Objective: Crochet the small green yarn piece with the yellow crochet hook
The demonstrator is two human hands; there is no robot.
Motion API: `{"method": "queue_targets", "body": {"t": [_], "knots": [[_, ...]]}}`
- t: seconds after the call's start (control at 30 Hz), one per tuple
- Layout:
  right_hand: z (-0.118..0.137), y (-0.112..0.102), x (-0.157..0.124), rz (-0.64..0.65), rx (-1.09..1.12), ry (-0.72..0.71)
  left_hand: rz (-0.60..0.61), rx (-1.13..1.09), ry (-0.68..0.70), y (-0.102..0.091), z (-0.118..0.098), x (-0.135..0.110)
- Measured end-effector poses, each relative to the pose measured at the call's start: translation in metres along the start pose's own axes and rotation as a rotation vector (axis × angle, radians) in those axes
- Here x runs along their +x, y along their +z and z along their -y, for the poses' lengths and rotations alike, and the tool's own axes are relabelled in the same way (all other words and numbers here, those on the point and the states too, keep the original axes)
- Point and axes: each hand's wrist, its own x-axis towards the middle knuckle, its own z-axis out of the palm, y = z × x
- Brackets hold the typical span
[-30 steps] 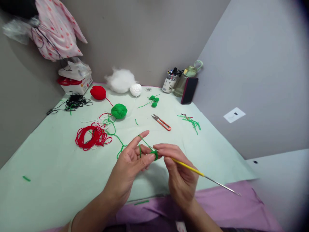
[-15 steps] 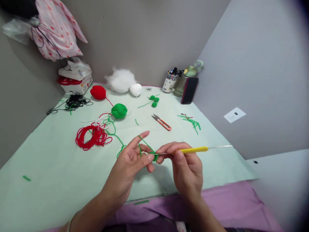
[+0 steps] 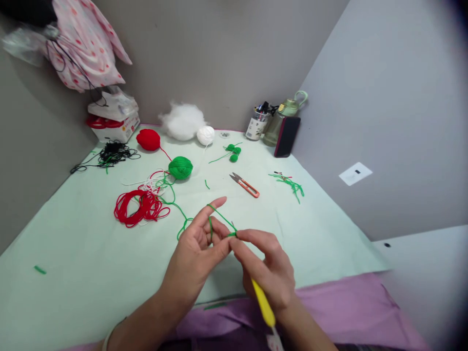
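Observation:
Green yarn (image 3: 221, 214) loops over the raised index finger of my left hand (image 3: 199, 248) and runs down to a small green crochet piece (image 3: 233, 234). The thumb and fingers of that hand pinch the piece, which they mostly cover. My right hand (image 3: 268, 268) holds a yellow-handled crochet hook (image 3: 262, 302), its handle slanting down toward me. The right fingertips meet the left ones at the green piece, and a bit of the hook's tip seems to show just above it. A green yarn ball (image 3: 180, 168) lies beyond my left hand.
Orange thread snips (image 3: 244, 185) lie ahead of my hands, with green yarn scraps (image 3: 288, 184) to their right. Coiled red yarn (image 3: 137, 208) sits at left. Farther back are a red yarn ball (image 3: 148, 140), white stuffing (image 3: 183, 122), small green crocheted pieces (image 3: 234, 152) and a phone (image 3: 287, 137).
The hook's yellow handle has swung from pointing right to pointing down toward me. My right hand has turned with it, its fingertips now close against the green piece. My left hand has barely moved.

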Motion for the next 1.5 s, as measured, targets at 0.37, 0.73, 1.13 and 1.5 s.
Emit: {"method": "queue_targets", "body": {"t": [0.37,0.73,1.13,1.5], "knots": [[0.002,0.004,0.020,-0.236,0.775,0.513,0.032,-0.114,-0.118,-0.002,-0.012,0.003],[0.001,0.003,0.012,-0.187,0.408,0.337,0.084,-0.254,-0.200,0.000,-0.006,0.006],[-0.003,0.007,0.022,-0.212,0.912,0.602,0.029,-0.083,-0.035,0.000,-0.002,0.004],[-0.007,0.005,0.025,-0.226,1.126,0.717,0.082,-0.166,-0.127,-0.002,-0.008,0.002]]}}
